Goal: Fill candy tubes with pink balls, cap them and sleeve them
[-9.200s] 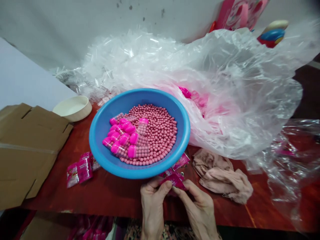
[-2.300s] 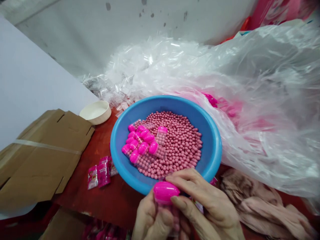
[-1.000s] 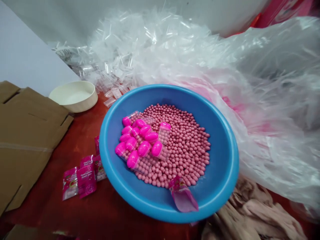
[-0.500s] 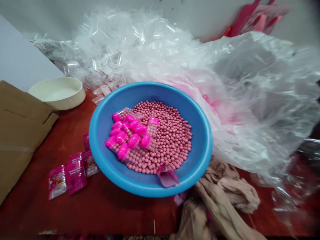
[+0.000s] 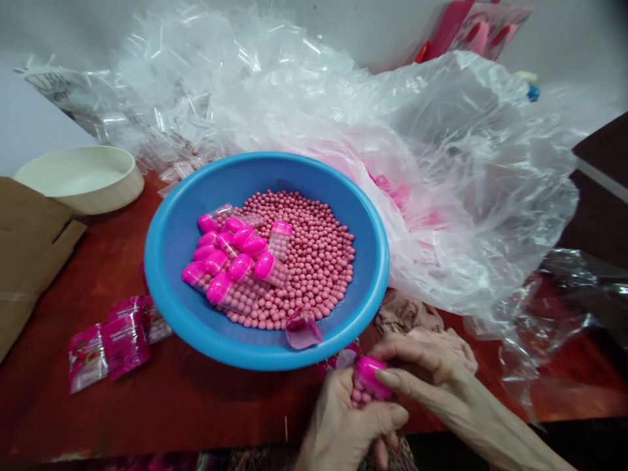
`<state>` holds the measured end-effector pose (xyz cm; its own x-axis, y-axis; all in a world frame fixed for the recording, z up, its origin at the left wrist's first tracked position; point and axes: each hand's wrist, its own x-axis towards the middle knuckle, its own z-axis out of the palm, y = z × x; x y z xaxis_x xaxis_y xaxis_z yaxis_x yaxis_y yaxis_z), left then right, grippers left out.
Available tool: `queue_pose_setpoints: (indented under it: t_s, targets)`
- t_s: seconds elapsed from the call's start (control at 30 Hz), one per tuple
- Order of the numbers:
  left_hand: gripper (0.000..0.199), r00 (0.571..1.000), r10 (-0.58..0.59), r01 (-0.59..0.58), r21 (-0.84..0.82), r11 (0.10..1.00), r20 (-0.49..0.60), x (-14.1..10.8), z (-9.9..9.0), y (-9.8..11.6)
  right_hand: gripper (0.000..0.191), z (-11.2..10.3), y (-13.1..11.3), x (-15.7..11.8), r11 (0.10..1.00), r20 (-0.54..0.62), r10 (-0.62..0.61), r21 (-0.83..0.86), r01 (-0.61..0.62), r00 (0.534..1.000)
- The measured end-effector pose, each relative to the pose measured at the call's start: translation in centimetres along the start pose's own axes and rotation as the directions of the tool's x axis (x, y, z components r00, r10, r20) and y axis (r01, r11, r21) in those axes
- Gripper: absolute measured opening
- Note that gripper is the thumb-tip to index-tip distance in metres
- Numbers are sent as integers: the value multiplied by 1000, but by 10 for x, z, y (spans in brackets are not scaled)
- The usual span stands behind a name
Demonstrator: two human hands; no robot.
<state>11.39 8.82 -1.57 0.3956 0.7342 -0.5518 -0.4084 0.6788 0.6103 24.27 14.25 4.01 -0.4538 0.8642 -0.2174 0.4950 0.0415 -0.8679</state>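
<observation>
Just below the blue basin, my left hand [image 5: 338, 418] is closed around a small clear container [image 5: 362, 394] filled with pink balls. Its bright pink cap [image 5: 371, 374] is on top, and the thumb and fingers of my right hand [image 5: 432, 366] grip it. Inside the blue basin [image 5: 265, 358], loose pink balls [image 5: 314, 255] cover the bottom. Several filled containers with pink caps [image 5: 230, 255] lie heaped on the left of them. A torn pink sachet [image 5: 303, 330] rests against the basin's near inner wall.
Pink sachets [image 5: 108, 347] lie left of the basin, near a cardboard box [image 5: 29, 261] and a cream bowl [image 5: 93, 193]. Behind are piled clear tubes [image 5: 196, 78]. A plastic bag [image 5: 471, 183] with pink pieces spreads to the right, and crumpled cloth [image 5: 407, 311] lies beneath it.
My hands, blurred over the cloth at the lower right before, now show clearly around the capped container, nearer the basin. The whole scene has shifted left in view.
</observation>
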Motion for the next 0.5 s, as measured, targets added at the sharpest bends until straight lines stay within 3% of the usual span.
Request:
queue_pose_setpoints:
  t_s: [0.1,0.23,0.5]
  targets:
    - [6,1000,-11,12,35,999,-29,-1,-1,-1,29,0,-8,1,998,-6,-68,-13,68,998]
    - [5,999,-11,13,55,998,-39,-4,-2,-4,36,1,-8,-1,999,-9,-52,-8,52,999]
    - [23,1000,8,-7,57,998,-9,-18,-9,2,15,8,6,-11,946,54,223,228,-230,973]
